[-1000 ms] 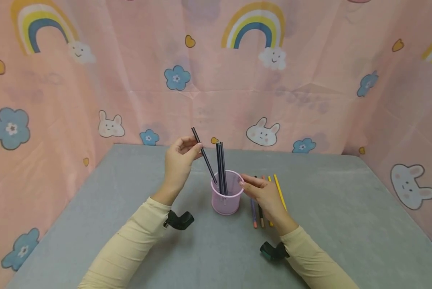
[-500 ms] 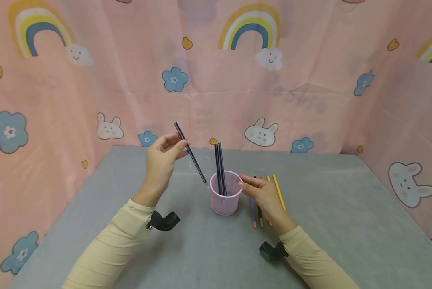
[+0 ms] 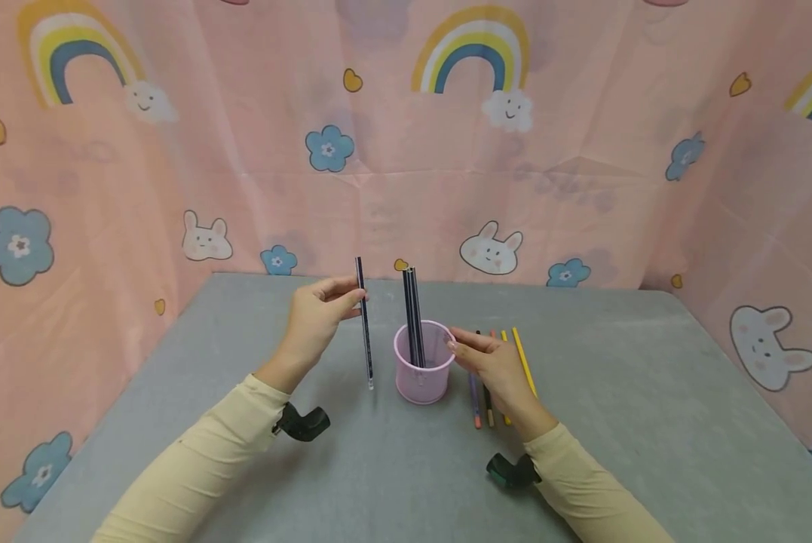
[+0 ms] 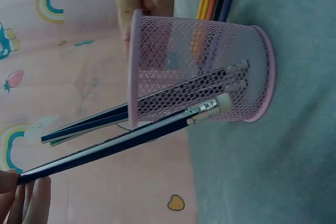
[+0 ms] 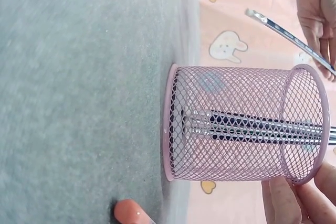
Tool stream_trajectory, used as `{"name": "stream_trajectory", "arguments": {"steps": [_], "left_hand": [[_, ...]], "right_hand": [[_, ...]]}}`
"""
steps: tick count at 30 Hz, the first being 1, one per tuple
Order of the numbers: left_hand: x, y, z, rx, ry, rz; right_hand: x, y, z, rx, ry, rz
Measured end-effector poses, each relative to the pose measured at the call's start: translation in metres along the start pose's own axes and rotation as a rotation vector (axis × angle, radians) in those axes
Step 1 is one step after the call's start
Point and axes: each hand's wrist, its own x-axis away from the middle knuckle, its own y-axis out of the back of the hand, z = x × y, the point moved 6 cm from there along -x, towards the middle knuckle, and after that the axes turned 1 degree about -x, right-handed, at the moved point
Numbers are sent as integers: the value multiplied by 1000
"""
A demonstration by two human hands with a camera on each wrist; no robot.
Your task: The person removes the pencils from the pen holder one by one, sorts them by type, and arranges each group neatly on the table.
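My left hand [image 3: 317, 311] pinches a dark striped pencil [image 3: 365, 332] near its upper end, just left of the cup. The pencil hangs nearly upright, its white eraser [image 4: 224, 101] pointing down toward the table. A pink mesh pen cup [image 3: 424, 385] stands upright on the table. Several similar dark pencils [image 3: 414, 317] stand inside it, eraser ends at the bottom, as the right wrist view shows through the mesh. My right hand [image 3: 497, 369] grips the cup's rim at the right side, thumb and fingers on either side of the wall.
Beside the cup on the right, several coloured pencils lie on the grey table [image 3: 623, 422], among them a yellow pencil [image 3: 524, 360] and a purple pencil [image 3: 475, 401]; my right hand partly covers them. A pink printed cloth [image 3: 392, 204] hangs behind the table.
The left hand has drawn the pencil out of the cup to the left, then lowered it and turned it from slanted to nearly upright. The right hand and cup stay in place.
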Motion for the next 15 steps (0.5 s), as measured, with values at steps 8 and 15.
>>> {"name": "stream_trajectory", "arguments": {"steps": [8, 15], "left_hand": [[-3, -8, 22, -65, 75, 52], [-3, -12, 34, -82, 130, 65]], "right_hand": [[-2, 0, -1, 5, 2, -14], [-1, 0, -2, 2, 10, -10]]}}
